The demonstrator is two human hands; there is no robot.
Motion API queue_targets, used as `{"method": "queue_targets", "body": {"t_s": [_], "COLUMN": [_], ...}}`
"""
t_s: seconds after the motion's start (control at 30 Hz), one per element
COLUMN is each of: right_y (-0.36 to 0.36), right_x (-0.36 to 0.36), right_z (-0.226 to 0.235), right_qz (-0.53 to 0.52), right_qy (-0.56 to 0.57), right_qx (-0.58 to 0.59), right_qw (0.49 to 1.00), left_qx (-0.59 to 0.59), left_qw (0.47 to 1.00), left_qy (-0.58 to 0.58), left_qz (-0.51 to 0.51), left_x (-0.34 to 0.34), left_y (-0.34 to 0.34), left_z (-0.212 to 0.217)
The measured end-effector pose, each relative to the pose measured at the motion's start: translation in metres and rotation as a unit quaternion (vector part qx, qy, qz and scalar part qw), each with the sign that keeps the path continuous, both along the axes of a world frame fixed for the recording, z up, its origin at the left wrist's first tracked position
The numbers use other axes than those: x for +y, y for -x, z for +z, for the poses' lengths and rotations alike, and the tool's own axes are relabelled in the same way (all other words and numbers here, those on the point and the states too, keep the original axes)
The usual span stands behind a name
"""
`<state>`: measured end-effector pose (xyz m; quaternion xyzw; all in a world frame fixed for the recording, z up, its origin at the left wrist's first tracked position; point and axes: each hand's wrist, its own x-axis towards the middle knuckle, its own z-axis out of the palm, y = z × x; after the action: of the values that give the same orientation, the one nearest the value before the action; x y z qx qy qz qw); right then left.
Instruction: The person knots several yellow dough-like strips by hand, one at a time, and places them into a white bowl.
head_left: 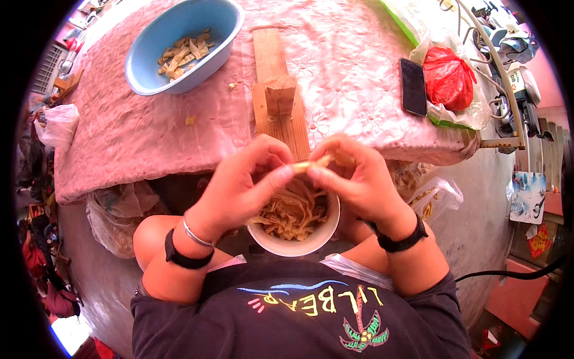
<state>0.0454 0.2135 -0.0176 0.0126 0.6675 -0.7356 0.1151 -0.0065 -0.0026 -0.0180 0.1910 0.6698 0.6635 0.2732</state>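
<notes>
Both hands pinched shut on one pale strip – left hand point(242, 182) and right hand point(353, 179) gripping its ends point(312, 164) right above the white bowl point(299, 245) of strips in the lap – I'd keep it over the bowl and pull slow so nothing drops.

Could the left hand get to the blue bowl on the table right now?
Probably not right away. The left hand is pinching a pale strip together with the right hand. The blue bowl sits far up the table, though nothing blocks the way.
</notes>
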Motion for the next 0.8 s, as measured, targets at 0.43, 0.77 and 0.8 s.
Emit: {"method": "queue_targets", "body": {"t_s": [0.43, 0.77, 0.8], "right_y": [0.038, 0.046, 0.046], "right_x": [-0.018, -0.019, -0.02], "right_z": [-0.059, -0.075, -0.074], "right_qz": [-0.141, -0.117, -0.123], "right_qy": [-0.364, -0.424, -0.433], "right_qx": [0.161, 0.251, 0.243], "right_qw": [0.906, 0.862, 0.859], "left_qx": [0.342, 0.368, 0.376], "left_qw": [0.907, 0.876, 0.863], "left_qy": [0.219, 0.267, 0.297], "left_qz": [0.114, 0.158, 0.163], "left_x": [0.009, 0.017, 0.016], "left_y": [0.033, 0.03, 0.034], "left_z": [-0.052, -0.065, -0.072]}}
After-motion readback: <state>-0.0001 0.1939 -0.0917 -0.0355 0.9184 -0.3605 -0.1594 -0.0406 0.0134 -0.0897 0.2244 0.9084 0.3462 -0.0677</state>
